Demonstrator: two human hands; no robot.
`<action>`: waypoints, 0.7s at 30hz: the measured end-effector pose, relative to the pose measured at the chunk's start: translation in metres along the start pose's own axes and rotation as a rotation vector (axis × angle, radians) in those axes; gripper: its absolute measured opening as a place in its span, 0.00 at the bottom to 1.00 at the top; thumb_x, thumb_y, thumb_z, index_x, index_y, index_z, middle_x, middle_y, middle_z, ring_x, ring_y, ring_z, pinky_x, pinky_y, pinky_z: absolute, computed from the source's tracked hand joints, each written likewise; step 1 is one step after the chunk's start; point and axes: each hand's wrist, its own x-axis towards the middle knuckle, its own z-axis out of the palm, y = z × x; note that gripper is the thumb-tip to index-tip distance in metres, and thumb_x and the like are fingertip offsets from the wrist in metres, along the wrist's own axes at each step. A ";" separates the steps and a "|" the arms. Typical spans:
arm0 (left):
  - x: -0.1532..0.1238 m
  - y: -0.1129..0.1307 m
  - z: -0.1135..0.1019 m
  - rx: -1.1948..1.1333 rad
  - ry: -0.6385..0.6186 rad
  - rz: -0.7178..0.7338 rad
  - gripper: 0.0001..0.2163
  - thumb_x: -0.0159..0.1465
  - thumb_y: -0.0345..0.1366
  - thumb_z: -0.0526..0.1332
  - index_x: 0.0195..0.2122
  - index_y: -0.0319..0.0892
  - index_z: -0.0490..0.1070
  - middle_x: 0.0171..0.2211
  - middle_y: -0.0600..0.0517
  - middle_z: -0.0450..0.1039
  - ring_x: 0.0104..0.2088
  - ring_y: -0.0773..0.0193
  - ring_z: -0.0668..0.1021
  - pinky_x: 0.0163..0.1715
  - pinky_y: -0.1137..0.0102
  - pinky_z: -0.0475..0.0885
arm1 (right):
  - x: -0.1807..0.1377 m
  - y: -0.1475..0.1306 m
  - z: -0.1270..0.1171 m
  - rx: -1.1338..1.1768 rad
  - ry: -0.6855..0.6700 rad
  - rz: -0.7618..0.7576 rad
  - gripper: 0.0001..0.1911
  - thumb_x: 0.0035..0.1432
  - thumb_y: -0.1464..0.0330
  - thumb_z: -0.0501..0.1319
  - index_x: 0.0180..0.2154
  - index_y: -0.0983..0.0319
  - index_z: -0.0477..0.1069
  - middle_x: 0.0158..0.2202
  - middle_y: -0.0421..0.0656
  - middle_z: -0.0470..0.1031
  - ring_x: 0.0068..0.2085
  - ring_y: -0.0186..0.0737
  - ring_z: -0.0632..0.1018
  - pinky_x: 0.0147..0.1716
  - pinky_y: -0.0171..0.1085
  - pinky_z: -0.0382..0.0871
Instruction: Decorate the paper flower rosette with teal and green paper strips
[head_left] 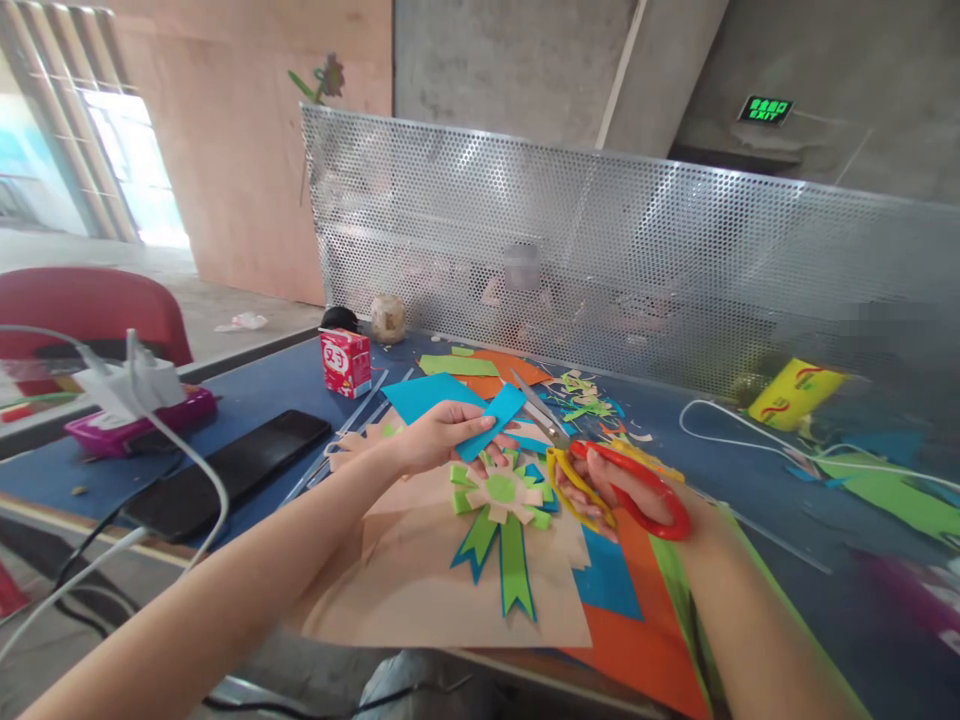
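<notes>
My left hand [439,436] pinches a small blue paper strip [491,421] just above a green and beige paper rosette [501,500] with ribbon tails. That rosette lies on a beige sheet [420,590]. My right hand [600,490] grips scissors with red and yellow handles [637,490], fingers through the loops. Their blades [536,405] point up and left, close to the blue strip.
Orange [637,640], blue and green sheets and scraps cover the blue table [255,385]. A black phone [225,470], a pink case with a white charger [135,385], and a red carton [345,362] sit on the left. A perforated metal screen [600,250] stands behind, with a white cable [750,440] on the right.
</notes>
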 end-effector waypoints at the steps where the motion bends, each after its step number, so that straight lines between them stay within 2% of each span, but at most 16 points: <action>1: 0.000 0.000 0.000 0.002 0.002 -0.003 0.11 0.59 0.37 0.55 0.36 0.36 0.73 0.32 0.44 0.75 0.30 0.64 0.77 0.23 0.73 0.71 | 0.000 -0.001 0.000 0.005 -0.008 0.000 0.19 0.57 0.53 0.45 0.30 0.62 0.59 0.24 0.38 0.59 0.19 0.28 0.62 0.12 0.29 0.61; 7: 0.002 -0.003 0.000 0.009 0.045 -0.025 0.11 0.56 0.37 0.58 0.36 0.36 0.73 0.31 0.45 0.76 0.28 0.65 0.77 0.20 0.75 0.70 | 0.001 -0.011 0.007 0.024 -0.040 0.011 0.19 0.56 0.53 0.46 0.31 0.62 0.59 0.22 0.37 0.58 0.18 0.28 0.60 0.13 0.29 0.62; 12: 0.002 -0.004 -0.001 0.053 0.069 -0.022 0.12 0.55 0.40 0.59 0.35 0.37 0.74 0.31 0.45 0.76 0.26 0.65 0.76 0.20 0.74 0.70 | 0.003 -0.007 0.005 0.108 -0.060 0.083 0.22 0.53 0.49 0.47 0.33 0.62 0.59 0.23 0.37 0.57 0.19 0.28 0.60 0.13 0.29 0.61; 16: 0.002 -0.005 0.000 0.065 0.074 -0.024 0.13 0.55 0.41 0.59 0.34 0.37 0.74 0.30 0.45 0.76 0.25 0.65 0.76 0.20 0.73 0.70 | 0.003 -0.005 0.004 0.108 -0.045 0.137 0.24 0.50 0.47 0.48 0.31 0.62 0.59 0.23 0.37 0.56 0.19 0.28 0.59 0.13 0.29 0.59; 21: 0.003 -0.004 0.000 0.053 0.086 -0.016 0.13 0.56 0.42 0.58 0.32 0.36 0.74 0.28 0.45 0.76 0.25 0.64 0.76 0.20 0.72 0.70 | 0.001 -0.002 0.004 0.053 -0.013 0.121 0.22 0.54 0.49 0.44 0.27 0.61 0.58 0.22 0.38 0.57 0.20 0.29 0.60 0.14 0.31 0.60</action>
